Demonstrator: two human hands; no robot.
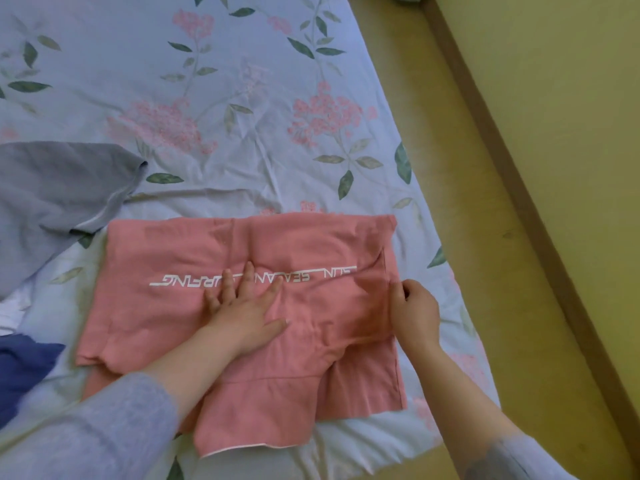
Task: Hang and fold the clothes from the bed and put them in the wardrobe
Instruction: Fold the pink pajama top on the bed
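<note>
A pink T-shirt (166,258) with white lettering lies partly folded on the floral bedsheet (225,81), near the bed's right edge. My left hand (246,306) presses flat on the shirt's middle, fingers spread and straight over the lettering. At the shirt's right side, my right hand (414,311) pinches the fabric edge with curled fingers. A sleeve and the lower part of the shirt stick out toward me under my left forearm.
A grey garment (52,195) lies crumpled at the left of the bed. A dark blue garment (24,365) and a bit of white cloth (14,310) sit at the lower left. Yellowish floor (450,150) and a brown baseboard (519,188) run along the right.
</note>
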